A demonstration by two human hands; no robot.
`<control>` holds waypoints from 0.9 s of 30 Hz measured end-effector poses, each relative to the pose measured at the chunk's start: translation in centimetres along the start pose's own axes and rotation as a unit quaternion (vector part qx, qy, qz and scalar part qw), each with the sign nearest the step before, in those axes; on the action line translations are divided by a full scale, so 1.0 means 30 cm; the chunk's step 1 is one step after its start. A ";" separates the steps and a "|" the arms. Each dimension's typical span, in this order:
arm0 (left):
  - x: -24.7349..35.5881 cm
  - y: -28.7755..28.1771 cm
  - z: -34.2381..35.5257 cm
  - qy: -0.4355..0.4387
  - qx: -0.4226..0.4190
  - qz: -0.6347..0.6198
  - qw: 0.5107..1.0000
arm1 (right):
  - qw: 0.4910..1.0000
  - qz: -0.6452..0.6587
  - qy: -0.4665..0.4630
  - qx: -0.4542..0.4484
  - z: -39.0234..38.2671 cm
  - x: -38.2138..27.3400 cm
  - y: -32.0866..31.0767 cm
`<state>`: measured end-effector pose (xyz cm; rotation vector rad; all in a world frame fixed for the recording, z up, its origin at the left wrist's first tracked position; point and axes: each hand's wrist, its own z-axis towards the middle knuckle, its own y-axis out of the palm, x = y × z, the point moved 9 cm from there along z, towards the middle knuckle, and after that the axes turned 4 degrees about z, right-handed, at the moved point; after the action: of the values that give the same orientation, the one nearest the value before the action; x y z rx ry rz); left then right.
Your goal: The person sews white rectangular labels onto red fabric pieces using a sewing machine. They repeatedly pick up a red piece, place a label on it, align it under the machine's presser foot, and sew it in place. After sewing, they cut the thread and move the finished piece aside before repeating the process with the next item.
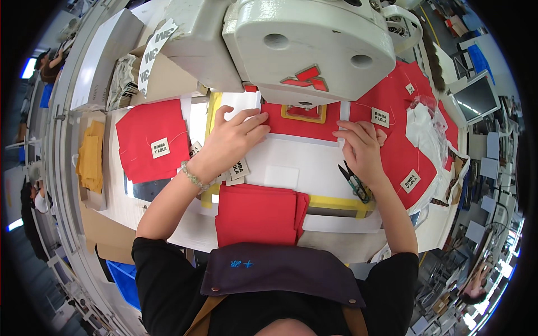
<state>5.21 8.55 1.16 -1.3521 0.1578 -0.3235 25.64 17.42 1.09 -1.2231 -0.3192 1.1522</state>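
Note:
A red fabric panel (273, 127) lies on the white work plate under the head of a white industrial sewing machine (314, 47). A yellow-edged clamp frame (320, 119) sits on the panel. My left hand (238, 134) is open, its fingertips at the panel's left edge. At the right edge, by a pale guide strip, my right hand (360, 144) rests open with fingers stretched toward the cloth. Neither hand appears to grip anything. Green-handled thread snips (357, 187) lie just below the right hand. Several small white labels (238, 169) are near my left wrist.
A stack of red fabric (255, 215) lies nearest me. Red pieces with sewn labels lie at left (150, 126) and right (395, 151), beside crumpled clear plastic (425, 126). Yellow pieces (91, 157) fill a tray at far left; a white box (106, 59) stands behind.

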 end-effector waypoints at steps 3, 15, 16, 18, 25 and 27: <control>-0.006 0.001 0.001 -0.008 -0.002 0.001 1.000 | 1.000 0.006 -0.003 -0.022 -0.003 0.000 0.012; -0.003 0.011 -0.007 -0.007 0.003 0.030 1.000 | 0.999 -0.019 -0.035 -0.022 -0.012 -0.030 0.011; -0.002 0.010 -0.008 -0.008 0.002 0.031 0.999 | 0.999 -0.029 -0.026 -0.016 -0.006 -0.027 0.013; 0.000 0.009 -0.006 -0.008 0.003 0.029 1.000 | 0.999 -0.050 -0.007 -0.005 0.001 -0.018 0.016; -0.001 0.014 -0.007 -0.013 0.005 0.024 1.000 | 0.999 -0.029 -0.015 -0.022 0.001 -0.019 0.020; -0.001 0.014 -0.008 -0.013 0.005 0.024 1.000 | 0.999 -0.033 -0.011 -0.025 0.000 -0.018 0.019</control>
<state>5.16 8.43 0.70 -1.3404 0.1662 -0.2651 25.08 16.92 0.80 -1.2356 -0.4055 1.1070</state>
